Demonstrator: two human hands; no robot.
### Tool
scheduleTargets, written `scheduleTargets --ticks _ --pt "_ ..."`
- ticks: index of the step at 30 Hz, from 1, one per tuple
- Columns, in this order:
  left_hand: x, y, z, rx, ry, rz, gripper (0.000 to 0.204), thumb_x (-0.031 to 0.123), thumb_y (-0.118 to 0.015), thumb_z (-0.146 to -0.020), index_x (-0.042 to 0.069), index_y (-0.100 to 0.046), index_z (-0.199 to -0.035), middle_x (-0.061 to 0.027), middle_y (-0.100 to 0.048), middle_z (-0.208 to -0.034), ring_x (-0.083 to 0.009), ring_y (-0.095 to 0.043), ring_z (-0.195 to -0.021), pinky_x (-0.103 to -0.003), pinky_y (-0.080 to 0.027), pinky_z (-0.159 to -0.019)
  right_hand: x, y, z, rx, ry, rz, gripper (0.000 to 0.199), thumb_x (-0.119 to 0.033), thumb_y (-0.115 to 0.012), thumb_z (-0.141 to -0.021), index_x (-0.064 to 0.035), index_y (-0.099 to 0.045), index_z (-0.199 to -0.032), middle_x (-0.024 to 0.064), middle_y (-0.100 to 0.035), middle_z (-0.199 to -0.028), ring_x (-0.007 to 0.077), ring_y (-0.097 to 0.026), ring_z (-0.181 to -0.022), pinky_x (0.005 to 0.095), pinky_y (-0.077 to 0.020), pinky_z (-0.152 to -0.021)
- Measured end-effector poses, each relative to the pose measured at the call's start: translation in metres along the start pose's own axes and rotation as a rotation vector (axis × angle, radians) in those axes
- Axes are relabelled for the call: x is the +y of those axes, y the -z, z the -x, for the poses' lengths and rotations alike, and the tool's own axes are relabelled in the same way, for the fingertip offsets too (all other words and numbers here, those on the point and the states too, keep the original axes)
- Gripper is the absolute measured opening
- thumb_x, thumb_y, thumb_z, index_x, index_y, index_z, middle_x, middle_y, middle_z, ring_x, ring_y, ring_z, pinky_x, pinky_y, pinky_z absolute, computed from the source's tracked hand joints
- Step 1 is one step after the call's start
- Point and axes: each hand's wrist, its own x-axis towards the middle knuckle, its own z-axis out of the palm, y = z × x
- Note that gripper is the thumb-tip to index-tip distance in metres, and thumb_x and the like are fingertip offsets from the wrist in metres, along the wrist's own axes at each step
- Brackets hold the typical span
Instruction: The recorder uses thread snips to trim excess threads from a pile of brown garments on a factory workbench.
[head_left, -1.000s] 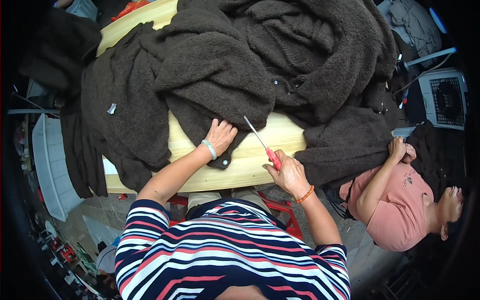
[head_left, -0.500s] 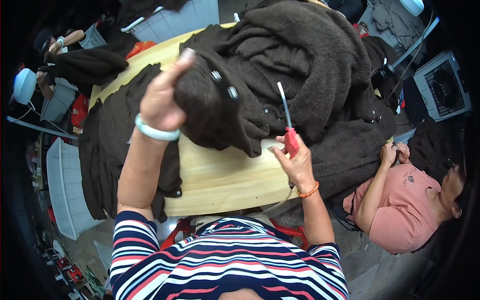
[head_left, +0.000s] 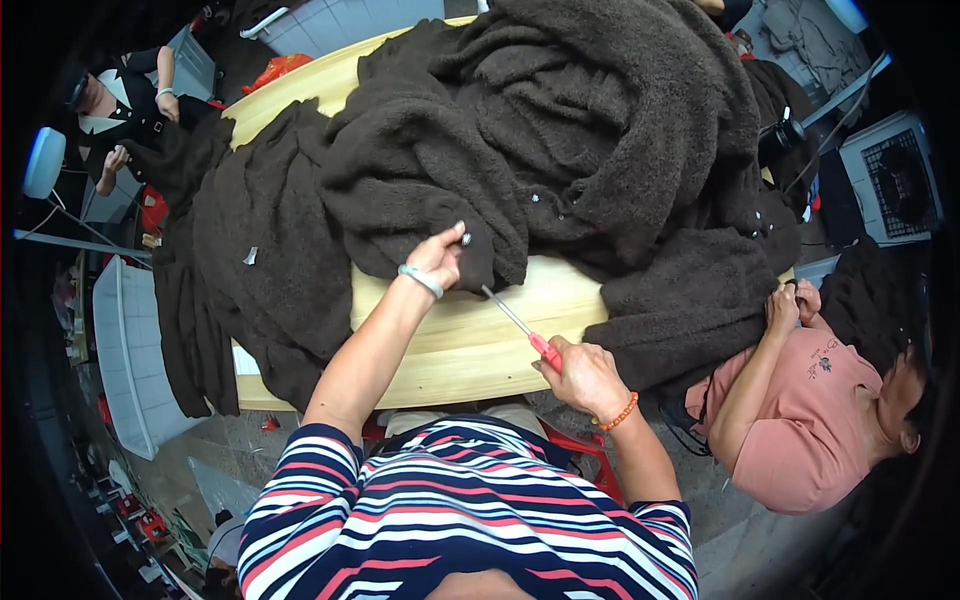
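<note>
A large heap of dark brown fleecy garments (head_left: 640, 140) covers much of the wooden table (head_left: 450, 355). At the heap's near edge, my left hand (head_left: 437, 257) is closed on a fold of the brown garment (head_left: 400, 180), beside a small shiny spot that looks like a button (head_left: 466, 239). My right hand (head_left: 590, 380) grips a red-handled tool (head_left: 545, 350) with a long thin metal shaft, much like a screwdriver. Its tip points up and left, close to the garment's lower edge near my left hand. Whether the tip touches the cloth, I cannot tell.
More brown garments (head_left: 260, 240) hang over the table's left end, with a small white tag on them. A co-worker in a pink shirt (head_left: 800, 420) handles brown cloth at the right; another person (head_left: 130, 120) works at the far left. White bins (head_left: 140, 350) stand around.
My left hand, open and raised over the cloth before, has come down to the garment's near edge. The tool has swung lower and left. The garment under my hand now lies spread flatter.
</note>
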Motion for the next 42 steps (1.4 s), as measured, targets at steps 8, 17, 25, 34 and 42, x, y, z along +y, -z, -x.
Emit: scheduleTargets --ticks 8,17,25,34,42 --pt "0.008 -0.015 0.009 0.11 -0.17 -0.13 0.017 0.014 -0.07 -0.088 0.005 -0.064 -0.101 -0.0098 -0.064 -0.105 -0.0253 -0.061 -0.102 -0.045 -0.048 -0.098 -0.017 0.01 -0.004 -0.042 -0.019 -0.011 0.028 -0.032 -0.062 -0.087 -0.0044 -0.061 -0.092 0.0221 -0.065 -0.073 0.0407 -0.065 -0.075 0.049 -0.0515 -0.07" --pt "0.017 -0.017 0.034 0.076 -0.03 -0.304 0.013 0.029 -0.071 -0.088 0.02 -0.063 -0.092 0.0034 -0.064 -0.089 -0.0108 -0.056 -0.072 -0.028 -0.039 -0.063 -0.052 0.006 0.002 -0.001 -0.132 -0.035 0.028 -0.03 -0.062 -0.087 -0.0023 -0.061 -0.092 0.0223 -0.066 -0.073 0.0389 -0.066 -0.075 0.0478 -0.0521 -0.071" --pt "0.021 0.052 0.033 0.073 -0.289 -0.897 0.01 0.016 -0.068 -0.088 0.011 -0.063 -0.081 0.0037 -0.056 -0.071 -0.0069 -0.045 -0.051 -0.021 -0.034 -0.047 -0.069 -0.011 0.001 0.073 -0.191 -0.012 0.024 -0.028 -0.062 -0.087 -0.005 -0.06 -0.095 0.0215 -0.064 -0.071 0.0395 -0.065 -0.072 0.048 -0.0509 -0.07" --pt "0.01 -0.001 0.071 0.019 -1.447 -1.97 0.08 0.027 -0.087 -0.056 0.008 -0.05 -0.124 -0.0126 -0.052 -0.115 -0.0303 -0.048 -0.105 -0.04 -0.039 -0.087 -0.071 -0.036 -0.001 0.131 -0.232 0.065 0.024 -0.029 -0.064 -0.086 -0.0072 -0.059 -0.095 0.0201 -0.064 -0.069 0.0393 -0.065 -0.069 0.0482 -0.0512 -0.066" --pt "-0.03 0.013 0.038 0.067 -1.136 -2.233 0.107 0.029 -0.09 -0.053 0.024 -0.036 -0.145 -0.0225 -0.033 -0.136 -0.0382 -0.046 -0.108 -0.046 -0.041 -0.081 -0.053 -0.05 0.004 0.19 -0.268 0.014 0.024 -0.026 -0.062 -0.085 -0.0048 -0.059 -0.095 0.0198 -0.065 -0.072 0.0382 -0.066 -0.073 0.0475 -0.0523 -0.069"
